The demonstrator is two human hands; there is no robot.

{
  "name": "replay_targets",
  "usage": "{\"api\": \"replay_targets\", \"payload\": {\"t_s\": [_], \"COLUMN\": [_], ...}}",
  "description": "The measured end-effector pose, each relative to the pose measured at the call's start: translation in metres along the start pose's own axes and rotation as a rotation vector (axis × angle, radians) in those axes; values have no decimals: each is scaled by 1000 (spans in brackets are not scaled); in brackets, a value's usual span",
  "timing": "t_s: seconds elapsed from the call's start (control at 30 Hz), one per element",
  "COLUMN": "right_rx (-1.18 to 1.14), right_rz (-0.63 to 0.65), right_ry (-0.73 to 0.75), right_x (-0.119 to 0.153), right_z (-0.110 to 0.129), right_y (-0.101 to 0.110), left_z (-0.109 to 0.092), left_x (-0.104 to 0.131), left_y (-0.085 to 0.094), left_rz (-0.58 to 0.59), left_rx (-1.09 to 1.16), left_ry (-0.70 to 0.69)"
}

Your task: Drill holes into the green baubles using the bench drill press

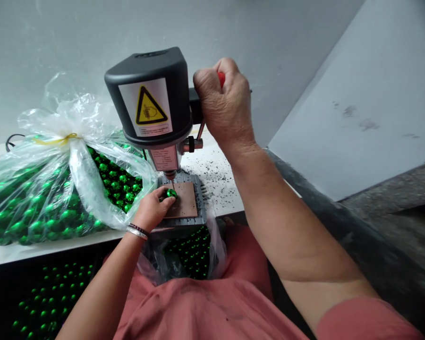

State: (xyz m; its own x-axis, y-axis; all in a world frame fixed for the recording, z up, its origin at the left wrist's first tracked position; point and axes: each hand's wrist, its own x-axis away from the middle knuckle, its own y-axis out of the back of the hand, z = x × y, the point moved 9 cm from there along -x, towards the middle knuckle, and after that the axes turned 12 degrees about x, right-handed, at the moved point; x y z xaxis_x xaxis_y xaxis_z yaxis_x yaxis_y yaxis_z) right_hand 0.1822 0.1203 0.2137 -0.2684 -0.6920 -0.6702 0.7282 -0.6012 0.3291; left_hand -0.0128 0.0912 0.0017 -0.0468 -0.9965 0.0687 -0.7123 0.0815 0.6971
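My left hand (153,206) pinches a shiny green ball (171,193) on a flat brown board (187,200). Directly above that ball is the thin bit (173,184) of a small black drill press (152,94); whether its tip touches the ball I cannot tell. My right hand (226,97) is wrapped round the red-ended lever handle (221,78) at the machine's right side. Under the board lies the press's grey slotted base (200,189).
Left of the press, a clear plastic bag (81,179) full of green balls is tied with a yellow strip (71,137). Dark shavings litter the white table (230,191) on the right. Another open bag of green balls (189,252) sits below the table edge, at my lap.
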Motion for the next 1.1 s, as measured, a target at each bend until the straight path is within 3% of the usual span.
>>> {"api": "replay_targets", "payload": {"t_s": [0.13, 0.33, 0.53, 0.67, 0.83, 1.1], "right_rx": [-12, -26, 28, 26, 161, 257], "right_rz": [9, 8, -36, -105, -282, -283], "right_ry": [19, 29, 41, 164, 294, 291], "right_x": [0, 0, 4, 26, 73, 114], "right_z": [1, 1, 3, 15, 24, 10], "right_y": [0, 0, 5, 19, 40, 37], "left_z": [-5, -12, -5, -4, -3, -12], "left_x": [-3, -11, -13, -11, -9, -5], "left_y": [-5, -11, -12, -13, -13, -11], "left_rz": [18, 16, 4, 8, 19, 32], "left_rx": [-71, -94, -54, -32, -31, -28], "left_ry": [1, -111, -63, -51, -28, -83]}}
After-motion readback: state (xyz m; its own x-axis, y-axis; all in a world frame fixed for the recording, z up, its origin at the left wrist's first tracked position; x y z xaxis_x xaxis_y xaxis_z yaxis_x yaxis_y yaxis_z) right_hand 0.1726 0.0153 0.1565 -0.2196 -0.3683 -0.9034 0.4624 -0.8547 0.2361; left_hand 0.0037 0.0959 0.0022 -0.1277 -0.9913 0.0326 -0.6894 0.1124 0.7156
